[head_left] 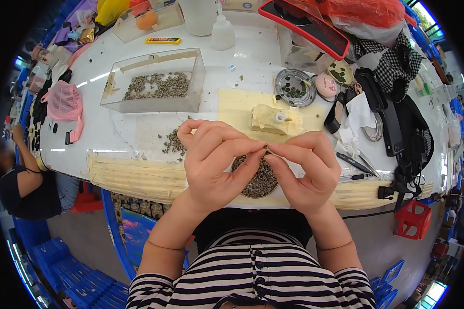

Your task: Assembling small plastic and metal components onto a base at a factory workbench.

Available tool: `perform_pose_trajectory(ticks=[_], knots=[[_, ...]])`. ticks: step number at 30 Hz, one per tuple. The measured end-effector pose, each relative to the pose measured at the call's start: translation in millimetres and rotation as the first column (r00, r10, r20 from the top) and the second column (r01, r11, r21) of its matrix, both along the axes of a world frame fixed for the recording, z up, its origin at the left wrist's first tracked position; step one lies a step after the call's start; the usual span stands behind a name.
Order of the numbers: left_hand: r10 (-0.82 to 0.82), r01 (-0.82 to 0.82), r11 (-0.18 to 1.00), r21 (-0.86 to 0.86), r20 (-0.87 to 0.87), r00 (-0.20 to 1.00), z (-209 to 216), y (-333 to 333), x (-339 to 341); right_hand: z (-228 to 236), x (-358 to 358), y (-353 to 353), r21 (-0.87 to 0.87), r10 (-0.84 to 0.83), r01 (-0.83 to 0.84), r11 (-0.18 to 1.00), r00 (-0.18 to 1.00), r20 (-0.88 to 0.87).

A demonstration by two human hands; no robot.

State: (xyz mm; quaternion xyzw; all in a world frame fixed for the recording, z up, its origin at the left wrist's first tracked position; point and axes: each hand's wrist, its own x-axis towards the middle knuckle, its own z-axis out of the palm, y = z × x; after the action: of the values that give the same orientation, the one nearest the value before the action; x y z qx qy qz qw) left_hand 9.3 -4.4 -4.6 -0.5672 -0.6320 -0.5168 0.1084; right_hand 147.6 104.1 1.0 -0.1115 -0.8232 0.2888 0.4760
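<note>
My left hand (214,162) and my right hand (307,170) meet fingertip to fingertip above a round dish (254,196) full of small metal-coloured parts (258,177). Both hands pinch at the same tiny piece (265,147), too small to name. A loose pile of the same sort of small parts (173,144) lies on the table beside my left hand. Just beyond my fingers stands a block wrapped in yellowish tape (265,119), with a pale round peg (280,117) on it.
A clear box (152,105) holding many small parts stands at the left. Farther right are a round tin (295,87) with dark green pieces, a red-cased phone (304,28), tweezers (363,162) and black straps (412,123). Padded tape (134,177) covers the table's front edge. Another person (28,185) sits at left.
</note>
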Motion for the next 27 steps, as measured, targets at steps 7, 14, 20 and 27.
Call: perform_pose_trajectory(ticks=[7,14,20,27], knots=[[-0.058,0.058,0.998,-0.003,-0.011,0.998,-1.7,-2.2,-0.4,-3.6,2.4,2.8,-0.274,0.153,-0.137,0.952,0.987,0.039],[-0.104,0.104,0.994,-0.016,-0.014,0.994,-0.8,-4.2,-2.0,-0.4,6.5,8.7,-0.626,0.372,-0.303,0.719,0.928,-0.022],[-0.105,0.105,0.994,-0.005,-0.007,0.994,0.5,-5.1,-1.6,-0.1,8.2,6.2,-0.584,0.324,-0.29,0.758,0.945,-0.048],[-0.028,0.028,1.0,0.001,0.009,1.0,-1.0,-2.1,-0.3,-1.1,1.8,-3.1,-0.003,0.1,-0.1,0.995,0.994,-0.048]])
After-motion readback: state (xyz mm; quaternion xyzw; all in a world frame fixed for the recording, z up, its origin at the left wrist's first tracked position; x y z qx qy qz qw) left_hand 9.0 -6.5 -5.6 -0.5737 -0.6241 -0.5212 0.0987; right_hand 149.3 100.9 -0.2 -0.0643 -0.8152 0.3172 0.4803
